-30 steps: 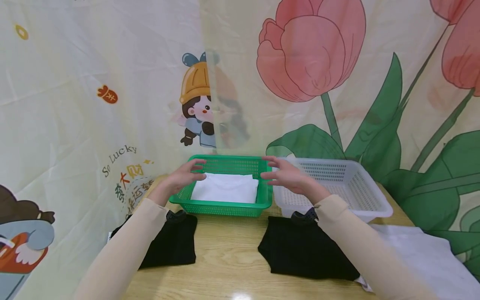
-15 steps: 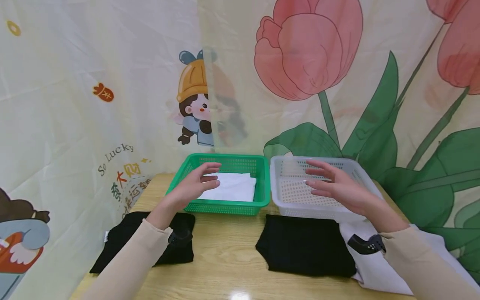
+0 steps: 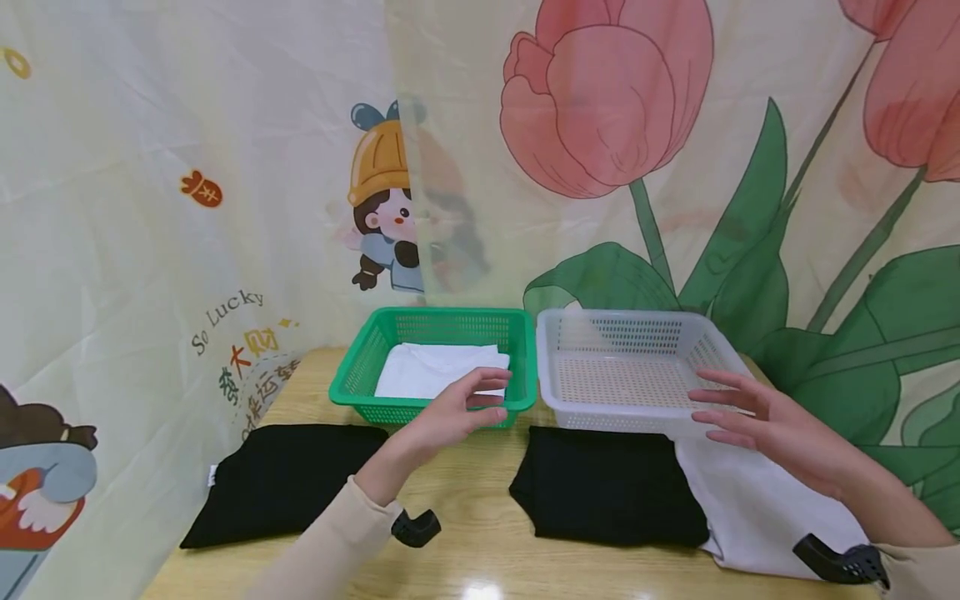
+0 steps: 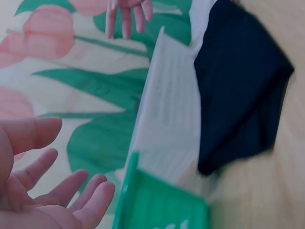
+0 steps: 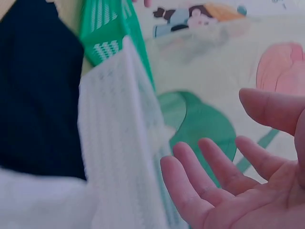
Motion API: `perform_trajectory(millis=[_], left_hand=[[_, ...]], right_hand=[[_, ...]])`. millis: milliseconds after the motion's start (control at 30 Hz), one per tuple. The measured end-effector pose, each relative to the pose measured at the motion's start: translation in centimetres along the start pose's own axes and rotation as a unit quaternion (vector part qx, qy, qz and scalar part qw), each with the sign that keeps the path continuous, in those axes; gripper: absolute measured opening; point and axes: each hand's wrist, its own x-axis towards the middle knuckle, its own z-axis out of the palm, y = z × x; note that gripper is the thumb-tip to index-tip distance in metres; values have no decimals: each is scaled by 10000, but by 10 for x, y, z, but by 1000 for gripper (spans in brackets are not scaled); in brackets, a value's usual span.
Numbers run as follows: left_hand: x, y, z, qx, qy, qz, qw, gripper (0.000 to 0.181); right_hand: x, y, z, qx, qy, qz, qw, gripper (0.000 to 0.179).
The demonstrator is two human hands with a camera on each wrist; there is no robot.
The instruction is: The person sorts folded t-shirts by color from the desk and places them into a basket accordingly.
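Observation:
My left hand [image 3: 457, 410] hovers in front of the green basket [image 3: 352, 367], fingers loosely bent and holding nothing. It overlaps the basket's front right rim in the head view. Inside that basket lies a folded white cloth [image 3: 420, 371]. My right hand [image 3: 780, 425], fingers relaxed and spread, is held in the air by the right side of the white basket [image 3: 600, 421], with nothing in its grasp. Below it is a white cloth [image 3: 765, 508] on the table, partly under a folded black garment [image 3: 607, 487].
A second folded black garment [image 3: 277, 479] with a small white tag lies at the left of the wooden table [image 3: 465, 500]. Both baskets stand side by side at the back, against a printed curtain [image 3: 450, 167] with tulips and cartoon figures.
Both hands have moved right and toward me, away from over the green basket. The right hand has crossed past the white basket's middle. Baskets and garments stay put; the head view shifts slightly.

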Motion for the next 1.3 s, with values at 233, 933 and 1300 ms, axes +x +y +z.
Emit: perform_trajectory(millis=[233, 933, 1300], left_hand=[[15, -7, 40, -319, -237, -103, 9992, 56], [65, -3, 161, -480, -543, -352, 9967, 52], [89, -3, 217, -808, -786, -488, 9924, 52]], right_hand=[[-25, 39, -24, -359, 274, 550, 9975, 60], [-71, 122, -104, -1659, 1087, 1936, 9608, 79], [-69, 137, -116, -2797, 1120, 1791, 9366, 79]])
